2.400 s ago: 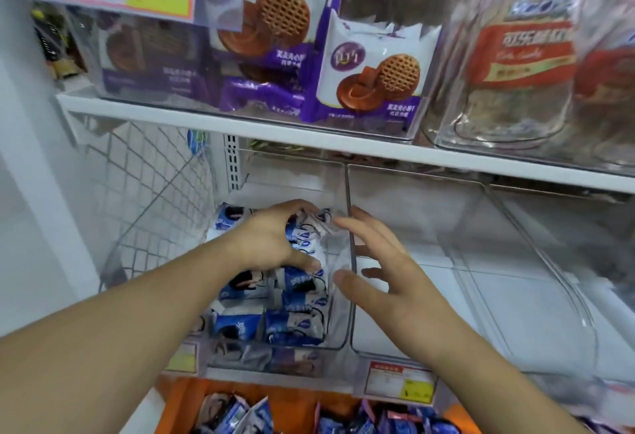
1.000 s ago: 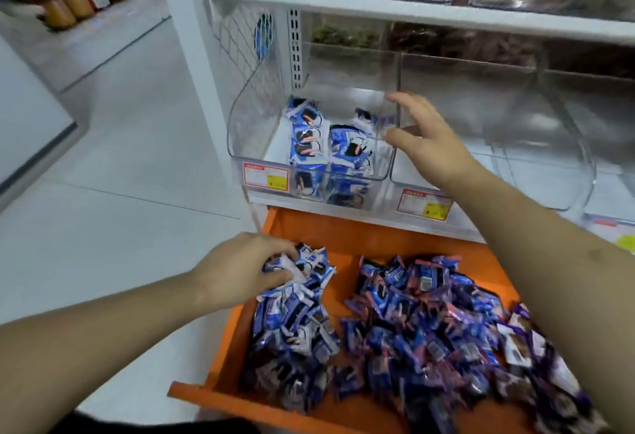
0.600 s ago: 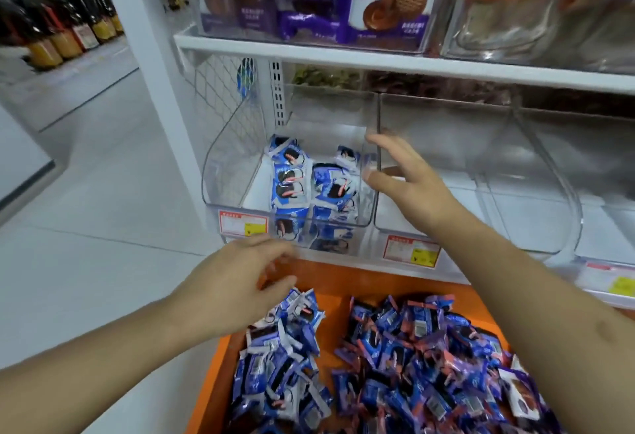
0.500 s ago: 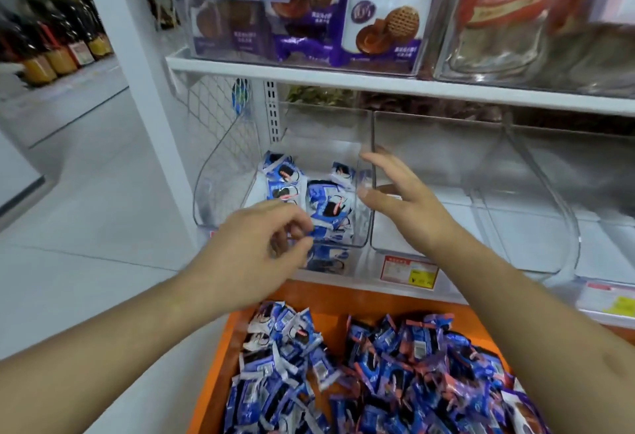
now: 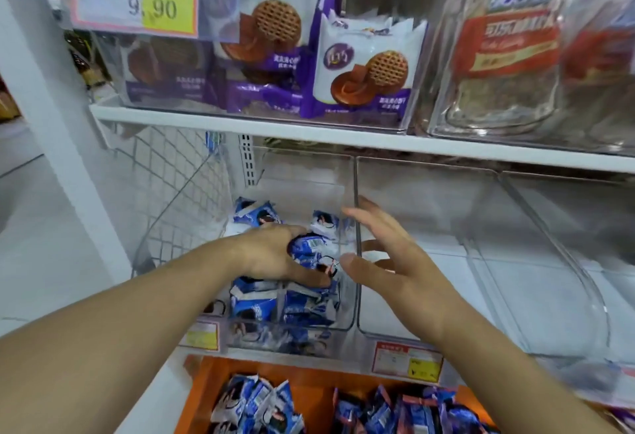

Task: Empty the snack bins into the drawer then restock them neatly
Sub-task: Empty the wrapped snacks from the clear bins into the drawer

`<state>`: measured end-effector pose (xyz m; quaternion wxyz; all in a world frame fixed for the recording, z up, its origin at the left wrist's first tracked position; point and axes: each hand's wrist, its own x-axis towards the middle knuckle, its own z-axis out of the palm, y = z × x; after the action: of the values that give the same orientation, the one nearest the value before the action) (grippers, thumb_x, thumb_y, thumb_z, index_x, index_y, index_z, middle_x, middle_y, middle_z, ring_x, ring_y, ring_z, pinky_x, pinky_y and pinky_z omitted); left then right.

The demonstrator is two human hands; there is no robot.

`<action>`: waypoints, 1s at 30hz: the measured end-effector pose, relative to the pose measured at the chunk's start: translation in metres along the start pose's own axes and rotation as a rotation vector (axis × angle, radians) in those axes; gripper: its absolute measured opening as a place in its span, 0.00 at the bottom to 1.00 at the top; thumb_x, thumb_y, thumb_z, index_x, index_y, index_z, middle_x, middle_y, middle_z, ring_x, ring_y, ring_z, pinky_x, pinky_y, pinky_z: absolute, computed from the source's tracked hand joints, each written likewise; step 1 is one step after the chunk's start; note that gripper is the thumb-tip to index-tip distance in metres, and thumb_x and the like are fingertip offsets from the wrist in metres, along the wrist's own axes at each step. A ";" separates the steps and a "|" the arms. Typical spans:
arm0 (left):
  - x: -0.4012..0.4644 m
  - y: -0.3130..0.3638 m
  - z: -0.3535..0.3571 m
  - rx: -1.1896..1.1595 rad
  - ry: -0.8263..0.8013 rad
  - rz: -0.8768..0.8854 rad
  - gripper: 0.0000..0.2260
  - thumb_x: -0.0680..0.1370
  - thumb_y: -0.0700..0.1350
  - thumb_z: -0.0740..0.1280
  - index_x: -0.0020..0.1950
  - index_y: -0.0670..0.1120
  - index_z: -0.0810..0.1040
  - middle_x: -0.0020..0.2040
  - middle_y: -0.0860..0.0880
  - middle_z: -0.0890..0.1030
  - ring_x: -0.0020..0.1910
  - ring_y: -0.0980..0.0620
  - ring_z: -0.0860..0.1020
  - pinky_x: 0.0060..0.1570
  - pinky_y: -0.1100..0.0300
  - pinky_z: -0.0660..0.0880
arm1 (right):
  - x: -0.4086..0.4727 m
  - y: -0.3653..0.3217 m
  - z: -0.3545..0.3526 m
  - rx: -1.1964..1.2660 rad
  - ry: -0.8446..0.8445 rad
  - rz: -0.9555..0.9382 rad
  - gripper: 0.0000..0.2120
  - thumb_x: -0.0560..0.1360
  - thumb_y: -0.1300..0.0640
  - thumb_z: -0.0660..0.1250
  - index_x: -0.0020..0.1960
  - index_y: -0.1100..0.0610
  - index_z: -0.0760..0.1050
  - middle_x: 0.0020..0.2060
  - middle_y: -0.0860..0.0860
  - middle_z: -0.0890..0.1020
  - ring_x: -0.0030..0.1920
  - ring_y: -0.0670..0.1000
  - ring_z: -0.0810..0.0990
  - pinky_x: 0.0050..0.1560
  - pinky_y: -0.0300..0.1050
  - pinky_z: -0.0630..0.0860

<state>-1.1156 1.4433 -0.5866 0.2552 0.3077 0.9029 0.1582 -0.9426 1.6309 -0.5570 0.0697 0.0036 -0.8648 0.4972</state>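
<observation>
Left hand (image 5: 271,255) down in the left snack bin (image 5: 347,310), fingers curled round a blue packet (image 5: 311,248) above the stacked rows; right hand (image 5: 388,261) just right, fingers spread, clasping nothing. Risk: careless release, packet askew, rows toppled. Loose snacks waiting near, in the orange drawer (image 5: 309,389).
</observation>
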 end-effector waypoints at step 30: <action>-0.154 0.036 -0.016 -0.480 0.517 0.212 0.30 0.69 0.49 0.83 0.66 0.65 0.74 0.53 0.64 0.84 0.48 0.63 0.84 0.45 0.67 0.80 | 0.001 0.001 0.001 -0.033 0.040 -0.019 0.23 0.80 0.45 0.70 0.72 0.30 0.70 0.76 0.30 0.61 0.65 0.42 0.76 0.63 0.46 0.77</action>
<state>-1.0026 1.3703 -0.5011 0.0656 0.2808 0.8377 0.4637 -0.9438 1.6307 -0.5582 0.0915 0.0007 -0.8712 0.4824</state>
